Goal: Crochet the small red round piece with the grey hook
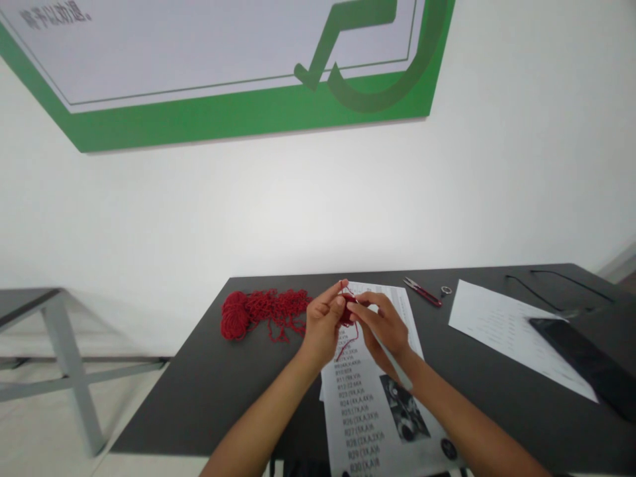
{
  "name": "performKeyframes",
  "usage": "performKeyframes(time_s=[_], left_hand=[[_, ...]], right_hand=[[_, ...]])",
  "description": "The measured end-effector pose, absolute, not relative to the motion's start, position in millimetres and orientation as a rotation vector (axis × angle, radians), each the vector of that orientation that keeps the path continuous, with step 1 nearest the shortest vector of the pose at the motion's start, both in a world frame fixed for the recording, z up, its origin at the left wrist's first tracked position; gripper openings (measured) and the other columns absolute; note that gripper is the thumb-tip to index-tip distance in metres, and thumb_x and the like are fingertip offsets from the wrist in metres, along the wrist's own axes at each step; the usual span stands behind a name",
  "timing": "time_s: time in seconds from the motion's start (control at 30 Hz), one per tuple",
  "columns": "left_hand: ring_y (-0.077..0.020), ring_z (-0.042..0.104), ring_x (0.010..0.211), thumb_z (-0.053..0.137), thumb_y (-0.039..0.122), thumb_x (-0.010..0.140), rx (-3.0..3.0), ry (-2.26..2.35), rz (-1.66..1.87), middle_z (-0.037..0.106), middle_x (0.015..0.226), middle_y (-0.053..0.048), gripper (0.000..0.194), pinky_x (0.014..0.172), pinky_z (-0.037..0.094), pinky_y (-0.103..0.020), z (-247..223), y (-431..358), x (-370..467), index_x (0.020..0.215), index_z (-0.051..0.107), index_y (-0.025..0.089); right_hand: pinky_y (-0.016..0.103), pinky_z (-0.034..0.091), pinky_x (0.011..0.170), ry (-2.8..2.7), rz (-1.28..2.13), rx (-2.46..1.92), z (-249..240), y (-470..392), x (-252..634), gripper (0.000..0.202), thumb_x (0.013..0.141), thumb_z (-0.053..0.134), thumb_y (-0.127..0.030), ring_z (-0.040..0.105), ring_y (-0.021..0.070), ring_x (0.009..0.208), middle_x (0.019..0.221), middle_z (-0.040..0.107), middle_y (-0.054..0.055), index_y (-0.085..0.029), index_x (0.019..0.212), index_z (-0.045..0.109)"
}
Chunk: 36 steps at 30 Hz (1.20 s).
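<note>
A small piece of red crochet (pixel 348 311) is pinched between the thumb and fingers of my left hand (pixel 322 323), whose index finger is raised with yarn over it. My right hand (pixel 386 326) is closed around a crochet hook; its pale grey handle (pixel 397 368) sticks out below the palm. The hook's tip is hidden at the work. A red yarn tail (pixel 350 342) dangles beneath the piece. Left of my hands lies a ball of red yarn (pixel 234 318), with a loose, kinked heap of the same yarn (pixel 279 306) beside it.
Printed pattern sheets (pixel 358 404) lie under my hands on the dark table (pixel 209 391). Red thread snips (pixel 423 291) with a ring sit toward the back. To the right are another paper (pixel 497 324), a black phone (pixel 579 358) and glasses (pixel 559 308). A wall stands behind the table.
</note>
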<state>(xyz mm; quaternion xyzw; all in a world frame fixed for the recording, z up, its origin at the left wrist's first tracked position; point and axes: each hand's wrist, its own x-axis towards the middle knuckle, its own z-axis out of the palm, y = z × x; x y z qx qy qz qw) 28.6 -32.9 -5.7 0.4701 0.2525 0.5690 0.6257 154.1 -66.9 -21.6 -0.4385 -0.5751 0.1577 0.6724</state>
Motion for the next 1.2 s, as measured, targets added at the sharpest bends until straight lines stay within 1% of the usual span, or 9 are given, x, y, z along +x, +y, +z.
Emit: performKeyframes(time_s=[0.07, 0.13, 0.23, 0.3, 0.4, 0.5, 0.73, 1.03, 1.2], left_hand=[[-0.0072, 0.056, 0.05, 0.086, 0.044, 0.073, 0.99, 0.531, 1.231, 0.071, 0.071, -0.002, 0.052, 0.049, 0.045, -0.019, -1, -30, 26, 0.114, 0.076, 0.015], [-0.0071, 0.056, 0.051, 0.088, 0.043, 0.072, 0.982, 0.51, 1.267, 0.069, 0.07, -0.002, 0.049, 0.049, 0.044, -0.019, 2, -29, 23, 0.11, 0.077, 0.014], [-0.0078, 0.058, 0.055, 0.089, 0.04, 0.071, 1.025, 0.471, 1.344, 0.07, 0.074, -0.002, 0.046, 0.052, 0.045, -0.019, 4, -30, 20, 0.108, 0.078, 0.015], [-0.0064, 0.055, 0.052, 0.087, 0.04, 0.074, 1.056, 0.436, 1.347, 0.07, 0.076, -0.002, 0.044, 0.049, 0.042, -0.019, 4, -31, 20, 0.111, 0.077, 0.017], [-0.0047, 0.051, 0.047, 0.082, 0.04, 0.08, 1.078, 0.394, 1.347, 0.069, 0.077, -0.001, 0.042, 0.043, 0.036, -0.018, 3, -31, 19, 0.116, 0.076, 0.02], [-0.0039, 0.05, 0.046, 0.082, 0.039, 0.081, 1.104, 0.355, 1.358, 0.068, 0.076, 0.0, 0.042, 0.043, 0.036, -0.017, 5, -30, 17, 0.119, 0.075, 0.022], [-0.0038, 0.049, 0.046, 0.083, 0.04, 0.079, 1.104, 0.314, 1.342, 0.069, 0.076, -0.001, 0.043, 0.043, 0.036, -0.017, 9, -29, 11, 0.117, 0.075, 0.02], [-0.0038, 0.049, 0.043, 0.084, 0.045, 0.077, 0.99, 0.349, 1.277, 0.068, 0.073, 0.0, 0.047, 0.043, 0.04, -0.017, 11, -31, 11, 0.114, 0.075, 0.019], [-0.005, 0.051, 0.046, 0.087, 0.046, 0.073, 1.058, 0.334, 1.303, 0.068, 0.072, 0.0, 0.047, 0.044, 0.04, -0.017, 10, -27, 9, 0.111, 0.077, 0.019]], right_hand=[[0.032, 0.058, 0.075, -1.443, 0.309, -0.894, -17, -68, 160, 0.015, 0.094, 0.065, -0.037, 0.07, 0.019, 0.088, 0.103, 0.072, 0.004, -0.03, 0.099, 0.077], [0.032, 0.058, 0.079, -1.549, 0.349, -0.771, -11, -69, 165, 0.016, 0.096, 0.062, -0.034, 0.07, 0.0187, 0.092, 0.103, 0.072, 0.004, -0.031, 0.099, 0.078], [0.031, 0.057, 0.08, -1.551, 0.466, -0.647, -4, -67, 170, 0.011, 0.094, 0.067, -0.032, 0.07, 0.0177, 0.09, 0.098, 0.072, 0.003, -0.03, 0.094, 0.077], [0.03, 0.057, 0.079, -1.534, 0.534, -0.599, -2, -66, 172, 0.008, 0.092, 0.07, -0.031, 0.07, 0.0171, 0.089, 0.097, 0.072, 0.003, -0.029, 0.092, 0.077], [0.03, 0.058, 0.08, -1.549, 0.587, -0.565, 1, -65, 177, 0.008, 0.092, 0.071, -0.033, 0.071, 0.0174, 0.092, 0.1, 0.074, 0.004, -0.029, 0.092, 0.078], [0.029, 0.059, 0.084, -1.578, 0.597, -0.578, 4, -65, 183, 0.009, 0.092, 0.07, -0.033, 0.074, 0.0175, 0.095, 0.105, 0.077, 0.003, -0.029, 0.091, 0.078], [0.028, 0.059, 0.086, -1.62, 0.617, -0.633, 4, -69, 185, 0.009, 0.094, 0.068, -0.034, 0.076, 0.0163, 0.099, 0.111, 0.08, 0.0, -0.03, 0.091, 0.076], [0.039, 0.06, 0.088, -1.539, 0.704, -0.69, 5, -77, 176, 0.017, 0.093, 0.067, -0.042, 0.076, 0.023, 0.102, 0.113, 0.08, 0.003, -0.028, 0.086, 0.074], [0.044, 0.059, 0.091, -1.35, 0.871, -0.675, -3, -78, 168, 0.021, 0.091, 0.068, -0.048, 0.076, 0.0265, 0.103, 0.111, 0.08, 0.006, -0.027, 0.087, 0.072]])
